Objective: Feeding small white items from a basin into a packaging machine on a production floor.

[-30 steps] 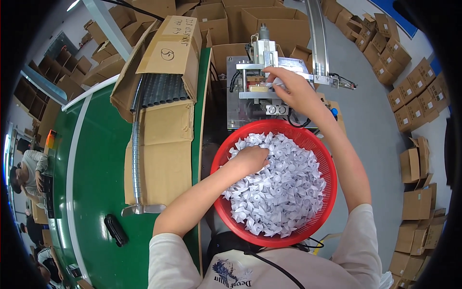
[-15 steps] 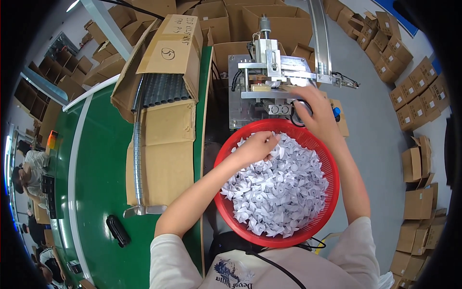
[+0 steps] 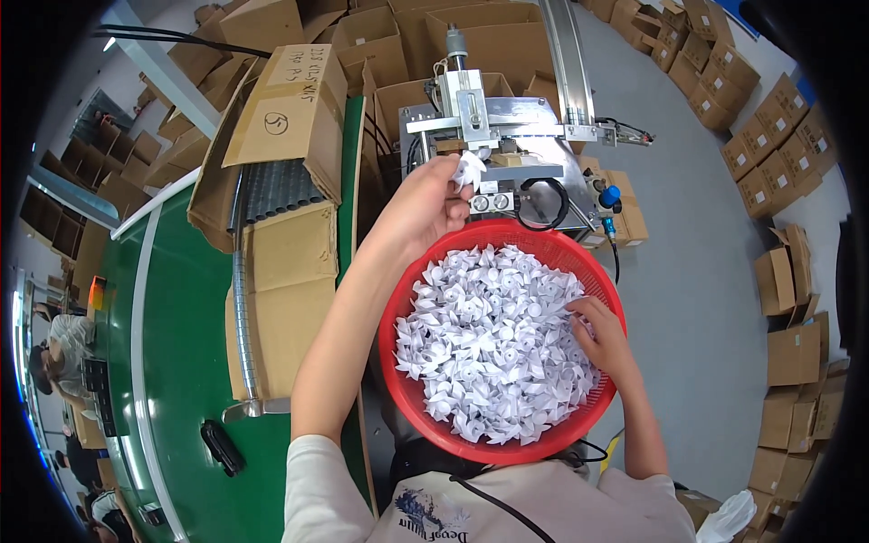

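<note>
At the front of the metal press, my left hand (image 3: pixel 427 201) pinches a white fan wheel (image 3: pixel 469 172) between thumb and fingers, close under the press head (image 3: pixel 471 113). The wheel has pointed, bladelike arms. Below it stands a round red plastic basket (image 3: pixel 391 362), heaped with white fan wheels (image 3: pixel 489 348) of the same look. My right hand (image 3: pixel 605 339) rests at the basket's right side, touching the heap. Its thumb and index finger are apart, with no piece visible between them; its other fingers are partly hidden.
Left of the basket, a green table (image 3: pixel 176 362) carries an open cardboard box (image 3: pixel 281 118) of dark metal tubes and a black case (image 3: pixel 222 448). A black cable loop (image 3: pixel 543 204) and a blue-knobbed valve (image 3: pixel 610 196) sit by the press. Stacked cartons (image 3: pixel 778 172) line the right wall.
My left hand has gone from the heap up to the press with a fan wheel. My right hand has come down from the press to the basket. The view has shifted slightly.
</note>
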Available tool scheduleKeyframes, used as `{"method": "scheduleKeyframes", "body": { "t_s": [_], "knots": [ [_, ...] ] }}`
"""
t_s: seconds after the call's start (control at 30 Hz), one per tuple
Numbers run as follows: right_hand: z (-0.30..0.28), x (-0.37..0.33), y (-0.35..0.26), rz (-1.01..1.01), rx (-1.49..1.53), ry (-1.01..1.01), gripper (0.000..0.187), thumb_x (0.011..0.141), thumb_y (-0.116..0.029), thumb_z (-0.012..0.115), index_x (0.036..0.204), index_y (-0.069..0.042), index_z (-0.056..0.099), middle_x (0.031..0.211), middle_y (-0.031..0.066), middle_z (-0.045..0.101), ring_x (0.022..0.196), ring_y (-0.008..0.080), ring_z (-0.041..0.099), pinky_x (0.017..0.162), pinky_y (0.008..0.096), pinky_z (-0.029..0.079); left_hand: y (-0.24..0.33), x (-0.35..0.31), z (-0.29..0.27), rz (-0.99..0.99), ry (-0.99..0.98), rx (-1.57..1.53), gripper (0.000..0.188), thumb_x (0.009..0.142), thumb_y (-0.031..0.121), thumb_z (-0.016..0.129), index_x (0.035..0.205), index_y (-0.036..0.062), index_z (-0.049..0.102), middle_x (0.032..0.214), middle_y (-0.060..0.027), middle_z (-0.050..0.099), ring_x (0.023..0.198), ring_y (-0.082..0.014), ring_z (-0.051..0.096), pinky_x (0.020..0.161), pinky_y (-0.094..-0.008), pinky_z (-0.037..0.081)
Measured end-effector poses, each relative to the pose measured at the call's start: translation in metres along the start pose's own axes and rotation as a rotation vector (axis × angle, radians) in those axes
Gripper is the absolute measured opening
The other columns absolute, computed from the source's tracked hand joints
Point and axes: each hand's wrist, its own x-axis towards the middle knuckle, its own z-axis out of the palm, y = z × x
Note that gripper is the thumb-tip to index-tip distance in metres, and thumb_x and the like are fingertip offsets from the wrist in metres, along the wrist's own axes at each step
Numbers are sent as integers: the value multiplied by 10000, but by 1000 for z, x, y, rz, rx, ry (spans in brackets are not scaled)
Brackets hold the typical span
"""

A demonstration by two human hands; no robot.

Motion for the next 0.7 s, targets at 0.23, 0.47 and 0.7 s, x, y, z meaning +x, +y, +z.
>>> {"method": "scheduleKeyframes", "body": {
  "t_s": [0.23,0.47,0.7],
  "knots": [
    [4,0,-4,33,11,-32,220,915,-39,591,1130,-15,630,1117,90,636,931,252,616,823,314,494,4,12,23,45,90,53,289,1059,224,430,1272,36,485,920,-103,635,682,-103,545,583,-208,427],
    [5,-1,4,15,-27,-98,244,923,-59,589,1162,-18,622,1183,108,610,1022,268,607,874,332,494,-15,0,12,203,113,107,295,1058,210,438,1301,52,495,946,-101,660,724,-113,589,604,-226,456],
    [15,-4,3,-65,-72,-115,343,911,-72,618,1253,-57,607,1299,123,552,1144,297,562,951,356,476,-70,-34,-12,291,-4,953,280,1018,245,524,1188,34,593,965,-134,669,772,-217,651,655,-306,523]
  ]
}}
